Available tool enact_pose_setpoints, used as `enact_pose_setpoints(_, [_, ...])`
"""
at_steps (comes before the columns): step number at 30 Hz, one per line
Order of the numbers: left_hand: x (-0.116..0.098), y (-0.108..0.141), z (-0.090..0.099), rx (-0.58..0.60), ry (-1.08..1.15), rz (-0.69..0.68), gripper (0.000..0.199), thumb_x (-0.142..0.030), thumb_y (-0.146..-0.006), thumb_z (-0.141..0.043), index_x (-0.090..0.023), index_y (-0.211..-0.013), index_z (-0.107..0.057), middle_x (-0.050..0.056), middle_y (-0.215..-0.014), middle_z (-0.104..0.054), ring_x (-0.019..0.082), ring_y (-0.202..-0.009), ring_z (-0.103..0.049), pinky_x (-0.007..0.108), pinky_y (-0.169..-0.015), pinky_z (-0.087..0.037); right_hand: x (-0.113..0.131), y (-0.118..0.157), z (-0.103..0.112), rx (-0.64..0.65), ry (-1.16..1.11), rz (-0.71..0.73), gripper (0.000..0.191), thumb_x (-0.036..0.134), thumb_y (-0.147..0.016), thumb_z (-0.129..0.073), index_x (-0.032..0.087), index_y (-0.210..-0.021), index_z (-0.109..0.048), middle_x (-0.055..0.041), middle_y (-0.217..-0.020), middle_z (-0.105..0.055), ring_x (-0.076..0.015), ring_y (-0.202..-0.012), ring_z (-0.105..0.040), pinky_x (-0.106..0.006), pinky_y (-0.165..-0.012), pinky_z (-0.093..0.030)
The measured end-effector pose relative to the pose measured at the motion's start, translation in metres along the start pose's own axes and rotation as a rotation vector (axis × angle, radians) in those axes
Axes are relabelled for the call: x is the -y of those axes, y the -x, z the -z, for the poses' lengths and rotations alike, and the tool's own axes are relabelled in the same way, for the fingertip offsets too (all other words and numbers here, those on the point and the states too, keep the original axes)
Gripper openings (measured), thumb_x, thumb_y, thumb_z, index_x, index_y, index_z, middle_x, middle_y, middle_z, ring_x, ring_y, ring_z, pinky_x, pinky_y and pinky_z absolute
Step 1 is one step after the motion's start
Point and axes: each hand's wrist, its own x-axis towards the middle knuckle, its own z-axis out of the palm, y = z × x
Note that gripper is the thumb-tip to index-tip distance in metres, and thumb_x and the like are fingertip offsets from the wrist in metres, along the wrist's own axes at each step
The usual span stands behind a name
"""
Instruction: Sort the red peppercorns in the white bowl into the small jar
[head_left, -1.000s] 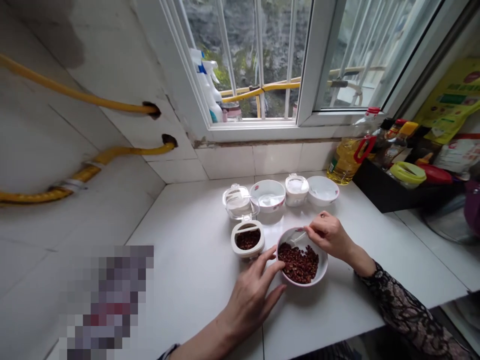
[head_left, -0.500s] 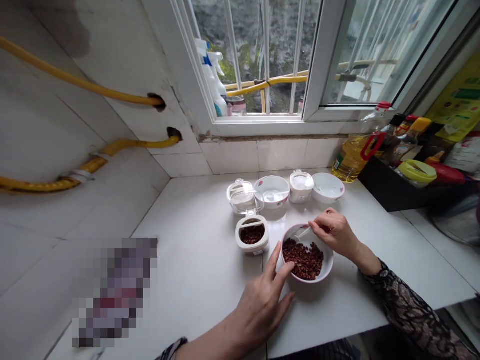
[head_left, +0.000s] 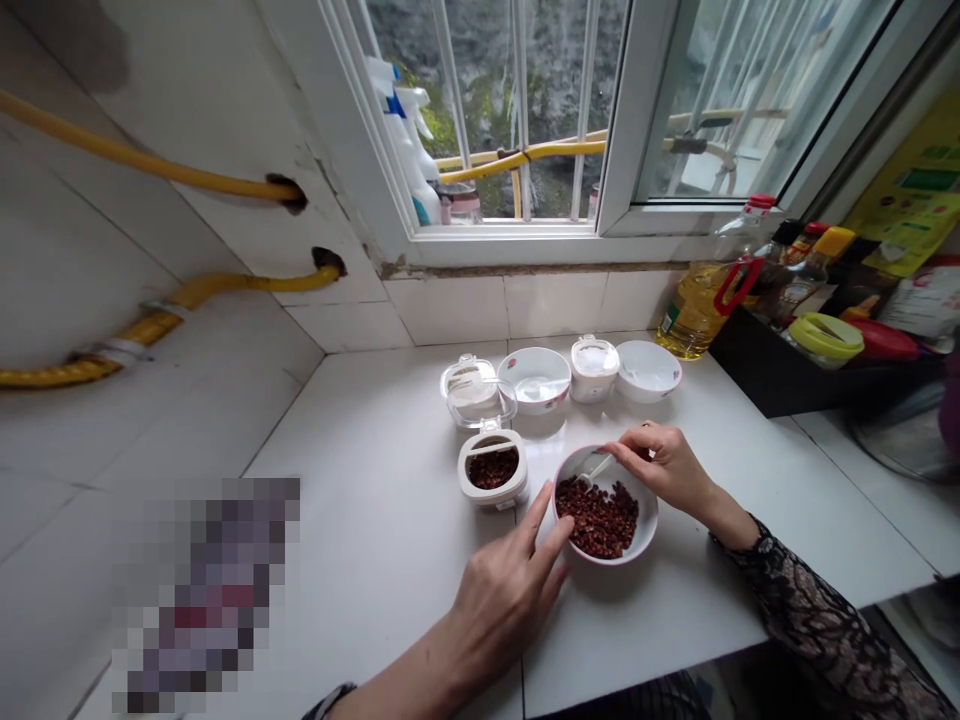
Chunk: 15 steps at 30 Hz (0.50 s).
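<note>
The right hand (head_left: 664, 470) sits above the far right rim of a white bowl (head_left: 630, 490), its fingers gathered and the thumb and forefinger pressed together close to a small white spoon (head_left: 598, 468); whether they pinch the spoon's handle or nothing at all, I cannot tell. The left hand (head_left: 502, 600) lies spread at the bowl's near left side, its fingertips (head_left: 559, 535) at the outer wall. The bowl stands on a white tiled counter (head_left: 360, 530), between the hands, and holds a heap of dark red Sichuan peppercorns (head_left: 596, 517). Just left of it stands a small cream lidded spice box (head_left: 493, 472), its lid open and peppercorns inside. Along the far edge of the counter, from left to right, are a clear lidded jar (head_left: 471, 392), a white bowl with a floral rim (head_left: 535, 380), a white lidded box (head_left: 594, 368) and another white bowl (head_left: 649, 370). Farther right, a bottle of cooking oil (head_left: 694, 310) stands beside a black tray (head_left: 772, 375) of condiment bottles. A black lace sleeve (head_left: 817, 625) covers the right forearm. Yellow hoses (head_left: 150, 165) run along the tiled wall on the left, below a blurred patch, and spray bottles (head_left: 397, 130) stand beyond the window (head_left: 517, 120).
</note>
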Motion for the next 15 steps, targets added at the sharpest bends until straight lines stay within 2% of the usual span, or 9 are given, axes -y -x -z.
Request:
enact_pose_setpoints(3, [0.004,-0.002,0.005,-0.085,-0.113,-0.072,0.027,-0.014,-0.094,-0.050,-0.015,-0.119,-0.059,0.020,-0.121,-0.064,0.020,-0.073,-0.068,0.031,-0.059,-0.056,0.001,0.000,0.000,0.002,-0.009,-0.016,0.045,0.042,-0.095,-0.051,0.017,-0.061,-0.065,-0.0003,-0.052,-0.060,-0.0105,-0.050,-0.042,-0.027,-0.060,-0.038])
enact_pose_setpoints(6, [0.005,-0.004,0.011,-0.132,-0.098,-0.203,0.032,-0.005,-0.093,-0.044,-0.013,-0.118,-0.061,0.015,-0.105,-0.067,0.017,-0.072,-0.064,0.027,-0.060,-0.053,0.002,0.000,-0.001,-0.008,-0.028,-0.028,0.046,0.043,-0.094,-0.052,0.017,-0.058,-0.063,-0.0007,-0.052,-0.059,-0.0105,-0.050,-0.044,-0.026,-0.057,-0.038])
enact_pose_setpoints(9, [0.002,-0.008,0.013,-0.080,-0.015,-0.392,0.030,-0.006,-0.096,-0.041,-0.011,-0.118,-0.061,0.014,-0.110,-0.065,0.017,-0.088,-0.065,0.028,-0.073,-0.056,0.004,0.000,-0.003,-0.017,-0.105,-0.085,0.045,0.044,-0.092,-0.054,0.017,-0.058,-0.061,-0.0009,-0.052,-0.058,-0.0106,-0.050,-0.045,-0.025,-0.051,-0.036])
enact_pose_setpoints(11, [0.000,-0.009,0.012,-0.060,0.015,-0.445,0.031,-0.007,-0.097,-0.041,-0.009,-0.120,-0.060,0.015,-0.116,-0.064,0.018,-0.090,-0.065,0.028,-0.072,-0.057,0.005,0.000,-0.005,-0.023,-0.151,-0.122,0.044,0.045,-0.091,-0.055,0.017,-0.057,-0.060,-0.0006,-0.052,-0.056,-0.0105,-0.050,-0.045,-0.024,-0.048,-0.034])
enact_pose_setpoints(15, [-0.004,-0.010,0.008,-0.021,0.020,-0.488,0.032,-0.009,-0.097,-0.039,-0.005,-0.122,-0.059,0.017,-0.112,-0.066,0.018,-0.087,-0.065,0.028,-0.068,-0.057,0.007,-0.001,-0.008,-0.029,-0.181,-0.146,0.044,0.045,-0.091,-0.054,0.016,-0.059,-0.061,0.0000,-0.052,-0.055,-0.0107,-0.050,-0.045,-0.024,-0.049,-0.035])
